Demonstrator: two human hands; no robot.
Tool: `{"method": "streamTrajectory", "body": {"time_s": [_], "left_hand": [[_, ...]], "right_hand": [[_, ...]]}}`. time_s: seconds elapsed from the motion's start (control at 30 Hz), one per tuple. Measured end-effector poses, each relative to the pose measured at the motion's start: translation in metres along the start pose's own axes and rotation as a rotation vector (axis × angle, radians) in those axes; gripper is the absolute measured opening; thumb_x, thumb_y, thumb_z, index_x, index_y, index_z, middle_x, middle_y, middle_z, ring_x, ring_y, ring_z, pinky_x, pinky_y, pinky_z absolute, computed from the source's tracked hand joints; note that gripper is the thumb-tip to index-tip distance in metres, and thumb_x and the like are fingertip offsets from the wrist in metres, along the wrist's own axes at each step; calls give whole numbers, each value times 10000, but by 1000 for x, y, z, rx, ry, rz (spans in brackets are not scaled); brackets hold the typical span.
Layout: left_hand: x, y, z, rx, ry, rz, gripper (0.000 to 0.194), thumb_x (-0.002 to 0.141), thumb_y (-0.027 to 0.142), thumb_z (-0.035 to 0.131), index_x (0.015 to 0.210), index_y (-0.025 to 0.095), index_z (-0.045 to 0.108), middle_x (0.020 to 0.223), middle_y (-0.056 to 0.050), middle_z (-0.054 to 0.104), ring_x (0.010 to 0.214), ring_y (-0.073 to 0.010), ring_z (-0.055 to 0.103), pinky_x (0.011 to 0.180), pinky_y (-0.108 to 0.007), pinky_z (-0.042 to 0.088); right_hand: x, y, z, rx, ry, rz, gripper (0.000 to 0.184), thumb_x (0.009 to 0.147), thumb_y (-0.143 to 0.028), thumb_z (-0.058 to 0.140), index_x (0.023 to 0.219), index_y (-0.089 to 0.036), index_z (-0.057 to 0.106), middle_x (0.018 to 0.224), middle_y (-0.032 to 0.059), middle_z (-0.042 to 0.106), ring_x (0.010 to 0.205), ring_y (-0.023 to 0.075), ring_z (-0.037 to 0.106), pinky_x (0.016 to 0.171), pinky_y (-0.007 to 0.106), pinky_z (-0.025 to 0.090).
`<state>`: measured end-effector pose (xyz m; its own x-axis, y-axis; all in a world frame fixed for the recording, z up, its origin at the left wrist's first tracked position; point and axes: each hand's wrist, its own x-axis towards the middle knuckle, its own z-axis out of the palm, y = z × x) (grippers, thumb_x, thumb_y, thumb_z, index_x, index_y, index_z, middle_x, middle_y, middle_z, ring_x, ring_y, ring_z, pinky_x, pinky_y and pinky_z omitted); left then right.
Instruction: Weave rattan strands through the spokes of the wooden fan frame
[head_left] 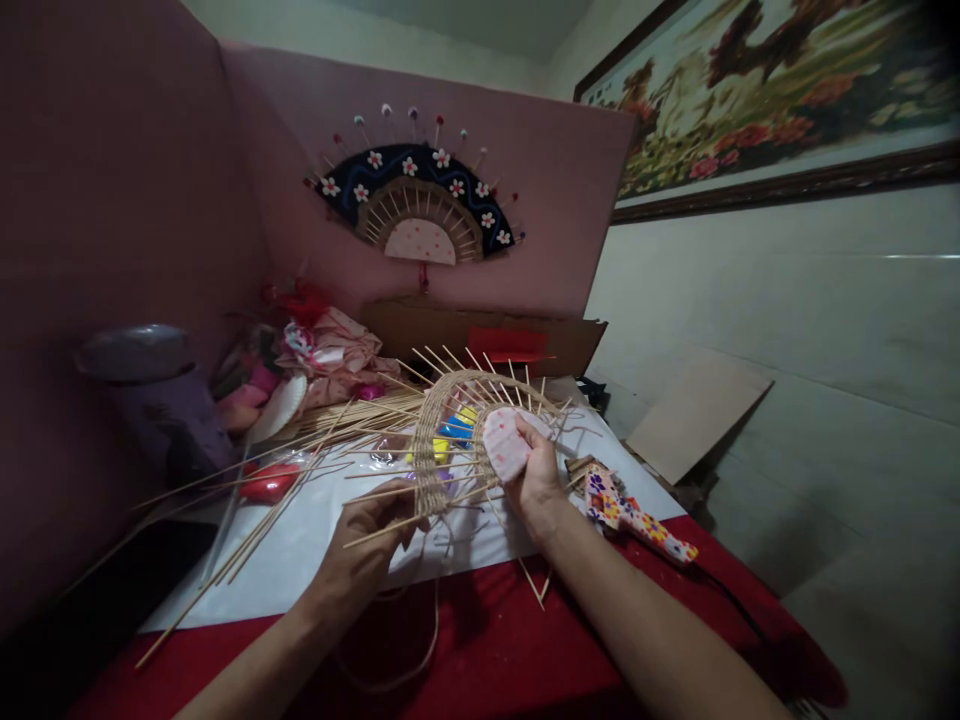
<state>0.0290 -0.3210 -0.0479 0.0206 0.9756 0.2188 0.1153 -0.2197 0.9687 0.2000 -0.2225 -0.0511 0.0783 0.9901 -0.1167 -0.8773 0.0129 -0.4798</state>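
Observation:
A half-made fan of thin wooden sticks and woven twine (430,440) is held up over the table between my two hands. My right hand (538,475) pinches its pale, pink-spotted half-round base (507,445), thumb on top. At the near left end of the woven band, my left hand (382,520) has its fingers closed around the edge and the lowest sticks. The sticks radiate outward past the band. A loose strand of twine (435,625) hangs below and curls over the red cloth.
A flower-patterned glue gun (637,518) lies at right, its cord trailing. Packets of blue and yellow clay (456,430) and a red packet (271,482) lie on white paper (277,575). Loose sticks (262,535) spread left. A finished dark fan (420,190) hangs on the pink board.

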Motion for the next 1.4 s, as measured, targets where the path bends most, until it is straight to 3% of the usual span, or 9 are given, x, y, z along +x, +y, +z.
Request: {"method": "streamTrajectory", "body": {"time_s": [0.1, 0.3, 0.5, 0.67, 1.07, 1.17, 1.27, 1.4], "left_hand": [[-2, 6, 1, -41, 32, -26, 126, 661, 207, 626, 772, 157, 660, 737, -41, 647, 680, -150, 567, 606, -252, 441], [-8, 12, 2, -106, -55, 48, 303, 742, 307, 593, 1006, 162, 621, 1016, -99, 650, 953, -217, 581, 837, -335, 442], [-4, 0, 2, -40, -8, 78, 313, 764, 363, 566, 1006, 186, 654, 1062, -92, 650, 967, -219, 587, 852, -339, 451], [-3, 4, 2, -8, -11, 86, 263, 755, 359, 577, 934, 203, 690, 1055, -81, 658, 985, -222, 581, 885, -360, 432], [1, 0, 1, -7, 59, 36, 312, 647, 389, 668, 866, 168, 697, 960, -98, 687, 900, -232, 612, 786, -348, 482], [1, -5, -1, -10, 142, -3, 349, 620, 402, 682, 863, 152, 692, 791, -71, 693, 698, -183, 609, 636, -293, 486], [0, -5, -3, 43, 158, 57, 254, 660, 397, 648, 733, 155, 679, 562, 1, 587, 535, -121, 500, 520, -238, 409], [-2, 2, -2, 99, 137, 153, 220, 755, 359, 567, 646, 175, 617, 495, 40, 458, 517, -105, 431, 530, -229, 364]], "right_hand": [[-1, -1, 0, 13, 3, -17, 117, 721, -188, 517, 753, -138, 617, 666, 27, 690, 608, 149, 644, 671, 280, 534], [1, -2, -1, 30, 4, -46, 109, 725, -199, 526, 767, -145, 611, 678, 19, 688, 592, 131, 633, 658, 260, 532], [2, 0, -4, 2, -18, -81, 117, 709, -213, 536, 778, -156, 611, 690, 10, 686, 603, 129, 635, 692, 275, 529], [2, 1, -3, -7, -7, -87, 106, 706, -222, 544, 763, -158, 607, 673, 5, 682, 599, 131, 635, 675, 274, 532], [0, 0, -3, 8, 12, -93, 101, 709, -218, 564, 781, -165, 611, 701, 3, 689, 623, 133, 641, 702, 278, 530], [0, 0, -3, 9, 14, -76, 110, 713, -213, 548, 784, -159, 611, 704, 11, 690, 641, 140, 645, 709, 282, 529], [-1, -1, -2, 6, -1, -62, 106, 715, -207, 532, 767, -152, 607, 688, 15, 686, 631, 141, 644, 690, 281, 531], [-1, -1, -1, -14, -30, -68, 87, 703, -220, 555, 738, -156, 602, 673, 7, 683, 590, 130, 636, 670, 270, 531]]}}
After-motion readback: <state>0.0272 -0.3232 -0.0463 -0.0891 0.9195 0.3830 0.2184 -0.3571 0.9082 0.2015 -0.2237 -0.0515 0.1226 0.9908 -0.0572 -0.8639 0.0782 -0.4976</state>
